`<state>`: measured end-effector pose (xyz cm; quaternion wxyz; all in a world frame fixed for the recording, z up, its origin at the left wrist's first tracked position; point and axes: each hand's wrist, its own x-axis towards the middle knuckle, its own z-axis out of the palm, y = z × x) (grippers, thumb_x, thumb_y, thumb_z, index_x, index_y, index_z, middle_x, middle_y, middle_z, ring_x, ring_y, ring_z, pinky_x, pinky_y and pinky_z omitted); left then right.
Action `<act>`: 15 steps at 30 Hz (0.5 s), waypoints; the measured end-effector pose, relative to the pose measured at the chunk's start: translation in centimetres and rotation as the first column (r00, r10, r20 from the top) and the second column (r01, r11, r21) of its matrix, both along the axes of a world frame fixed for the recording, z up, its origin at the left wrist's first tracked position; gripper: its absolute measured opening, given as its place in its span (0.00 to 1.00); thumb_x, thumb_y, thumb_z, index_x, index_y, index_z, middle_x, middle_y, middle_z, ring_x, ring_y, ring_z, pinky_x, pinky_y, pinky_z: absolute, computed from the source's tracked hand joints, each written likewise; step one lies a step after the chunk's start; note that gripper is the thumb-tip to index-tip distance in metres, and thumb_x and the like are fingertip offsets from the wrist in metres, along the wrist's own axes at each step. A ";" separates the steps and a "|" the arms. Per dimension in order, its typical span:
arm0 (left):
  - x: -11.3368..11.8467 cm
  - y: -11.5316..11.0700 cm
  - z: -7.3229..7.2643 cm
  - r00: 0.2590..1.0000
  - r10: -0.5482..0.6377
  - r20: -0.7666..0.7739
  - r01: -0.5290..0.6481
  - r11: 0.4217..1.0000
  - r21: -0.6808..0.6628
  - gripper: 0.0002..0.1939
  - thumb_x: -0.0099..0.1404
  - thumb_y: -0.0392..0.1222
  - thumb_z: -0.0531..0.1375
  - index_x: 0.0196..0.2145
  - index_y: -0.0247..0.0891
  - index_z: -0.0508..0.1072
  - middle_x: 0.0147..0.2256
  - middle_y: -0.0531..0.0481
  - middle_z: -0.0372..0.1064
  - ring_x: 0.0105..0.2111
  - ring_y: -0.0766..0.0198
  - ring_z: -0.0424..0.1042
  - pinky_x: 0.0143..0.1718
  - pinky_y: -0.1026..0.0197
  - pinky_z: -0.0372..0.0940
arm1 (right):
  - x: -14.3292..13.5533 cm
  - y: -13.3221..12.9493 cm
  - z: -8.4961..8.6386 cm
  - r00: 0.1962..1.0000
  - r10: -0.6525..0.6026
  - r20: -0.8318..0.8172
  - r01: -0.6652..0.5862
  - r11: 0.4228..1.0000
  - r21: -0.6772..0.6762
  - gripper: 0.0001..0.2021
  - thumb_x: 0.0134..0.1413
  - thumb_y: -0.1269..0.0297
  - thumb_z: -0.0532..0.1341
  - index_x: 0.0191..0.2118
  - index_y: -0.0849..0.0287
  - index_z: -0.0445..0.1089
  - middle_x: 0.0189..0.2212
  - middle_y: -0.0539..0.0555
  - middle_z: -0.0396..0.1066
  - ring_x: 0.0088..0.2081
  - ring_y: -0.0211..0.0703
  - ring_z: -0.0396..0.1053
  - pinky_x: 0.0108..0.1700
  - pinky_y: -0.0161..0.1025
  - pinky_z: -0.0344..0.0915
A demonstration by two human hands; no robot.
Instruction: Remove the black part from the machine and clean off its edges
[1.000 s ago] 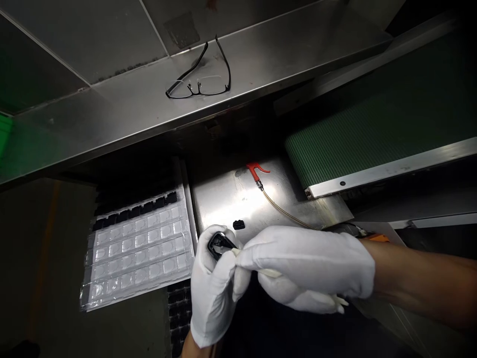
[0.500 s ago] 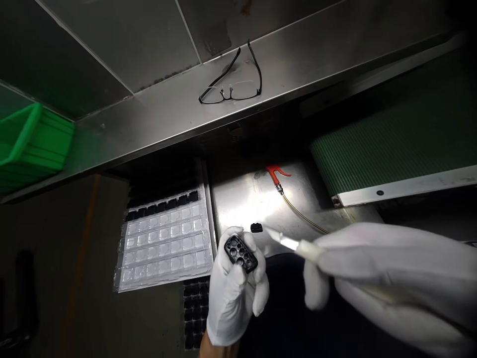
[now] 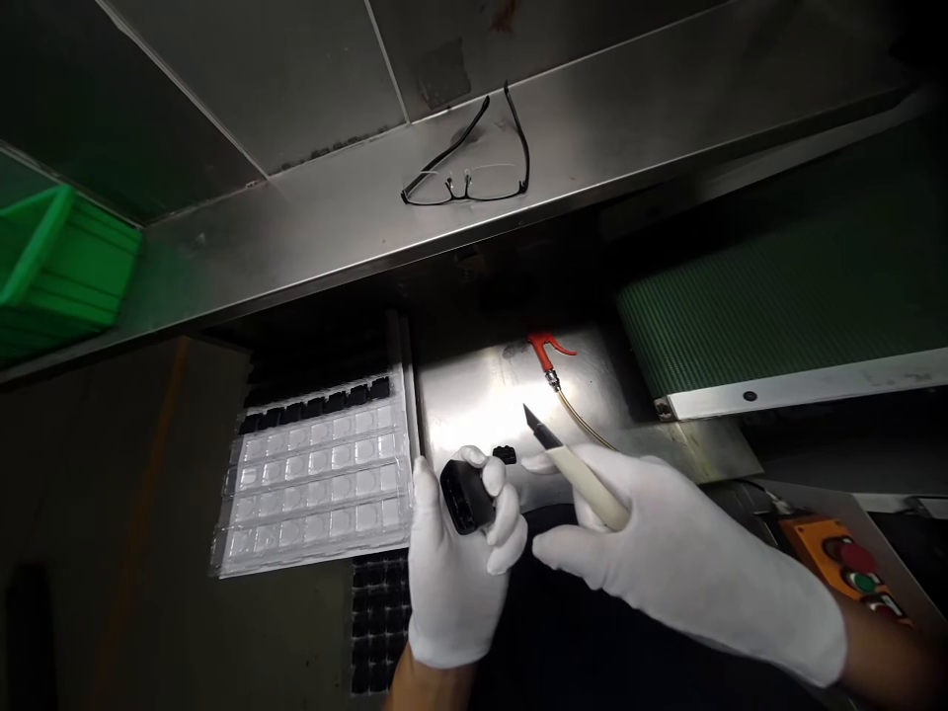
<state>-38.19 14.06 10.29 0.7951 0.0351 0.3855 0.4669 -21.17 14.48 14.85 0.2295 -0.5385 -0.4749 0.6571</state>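
Observation:
My left hand (image 3: 460, 568), in a white glove, is closed around a small black plastic part (image 3: 468, 496), turned partly on its side so that its holes are hardly seen. To the right, my right hand (image 3: 629, 533), gloved too, grips a craft knife (image 3: 589, 486) by its pale handle, the dark blade pointing up and left. The blade is apart from the part. Just beyond my left fingers, another small black piece (image 3: 505, 454) lies on the metal table (image 3: 474, 395).
On the left lies a clear plastic tray (image 3: 315, 474) with black parts in its far rows. A red air blow gun (image 3: 546, 349) lies beyond my hands. Glasses (image 3: 466, 193) rest on the ledge. A green conveyor belt (image 3: 777, 306), green bin (image 3: 70, 262) and orange button box (image 3: 848, 563) stand around.
My right hand has drawn back from near the camera, and the knife now points more upward. My left hand has turned the black part, hiding its open holed face.

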 end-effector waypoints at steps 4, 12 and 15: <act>0.2 0.4 -0.2 0.998 -0.022 0.059 0.027 0.997 -0.078 0.22 0.65 0.64 0.58 0.37 0.40 0.69 0.27 0.54 0.59 0.19 0.74 0.51 0.17 0.69 0.57 | -0.6 -0.1 -0.9 0.999 0.035 -0.025 -0.032 0.995 0.091 0.12 0.55 0.66 0.69 0.45 0.55 0.72 0.31 0.43 0.73 0.18 0.27 0.57 0.21 0.24 0.62; 0.7 0.2 0.3 0.958 -0.061 -0.280 0.071 0.997 0.025 0.23 0.62 0.66 0.59 0.34 0.42 0.72 0.32 0.47 0.67 0.36 0.57 0.72 0.34 0.58 0.72 | -1.1 0.2 -0.8 0.983 0.065 0.170 -0.109 0.959 0.262 0.07 0.54 0.69 0.67 0.32 0.57 0.66 0.19 0.41 0.61 0.19 0.29 0.58 0.20 0.26 0.59; 1.0 -0.3 0.3 0.889 -0.047 -0.456 0.108 0.988 0.109 0.24 0.64 0.67 0.55 0.34 0.43 0.73 0.36 0.43 0.69 0.48 0.49 0.71 0.43 0.51 0.73 | -1.2 0.0 -1.3 0.975 0.069 0.211 -0.134 0.940 0.315 0.07 0.55 0.69 0.65 0.32 0.57 0.65 0.23 0.42 0.66 0.23 0.32 0.65 0.25 0.28 0.65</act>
